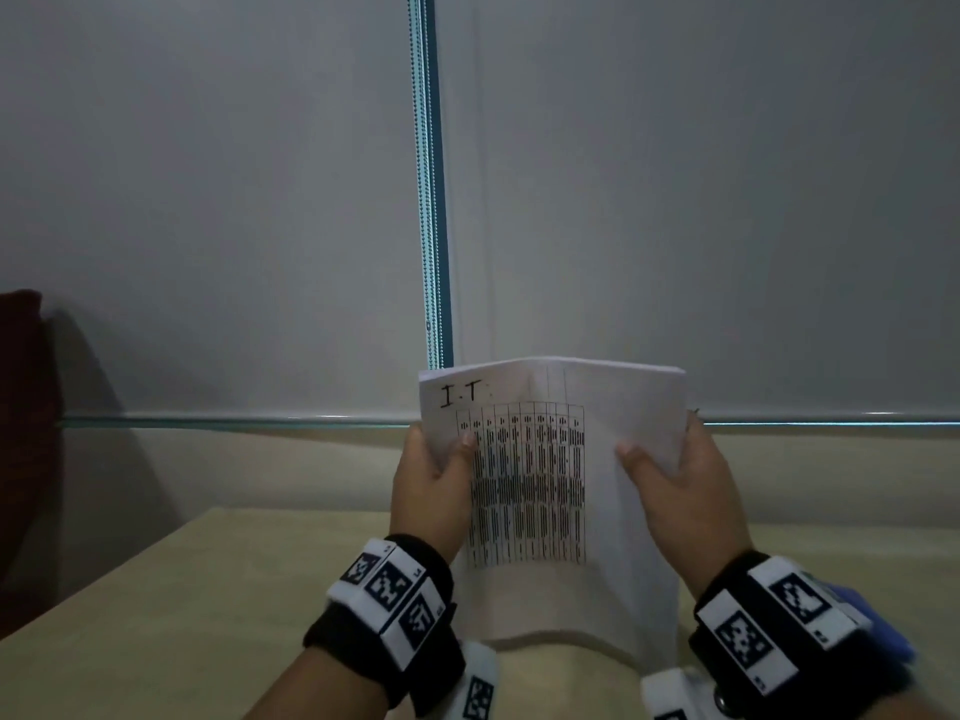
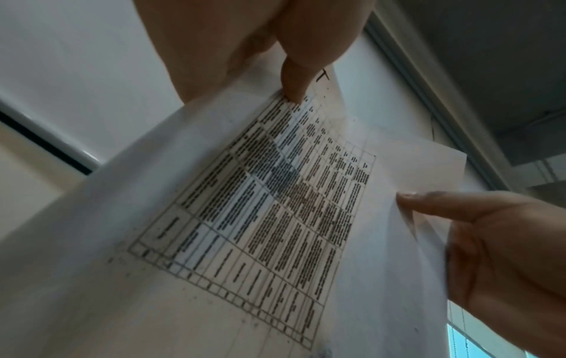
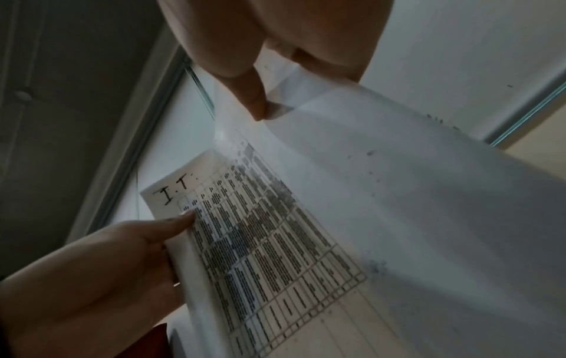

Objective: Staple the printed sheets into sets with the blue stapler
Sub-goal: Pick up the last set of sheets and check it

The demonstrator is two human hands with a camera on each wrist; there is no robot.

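Observation:
I hold a stack of printed sheets [image 1: 550, 475] upright in front of me, its bottom edge standing on the beige table [image 1: 208, 589]. The top sheet bears a printed table and the handwritten letters "I.T". My left hand [image 1: 434, 478] pinches the stack's left edge, thumb on the front. My right hand [image 1: 675, 485] pinches the right edge the same way. In the left wrist view the sheets [image 2: 275, 206] fill the frame, and the right wrist view shows them [image 3: 306, 230] too. A blue shape [image 1: 878, 623], perhaps the stapler, peeks out behind my right wrist.
A grey roller blind [image 1: 208, 200] with a bead chain [image 1: 427, 200] covers the window straight ahead, above a sill ledge. A dark red object [image 1: 26, 433] stands at the far left beside the table.

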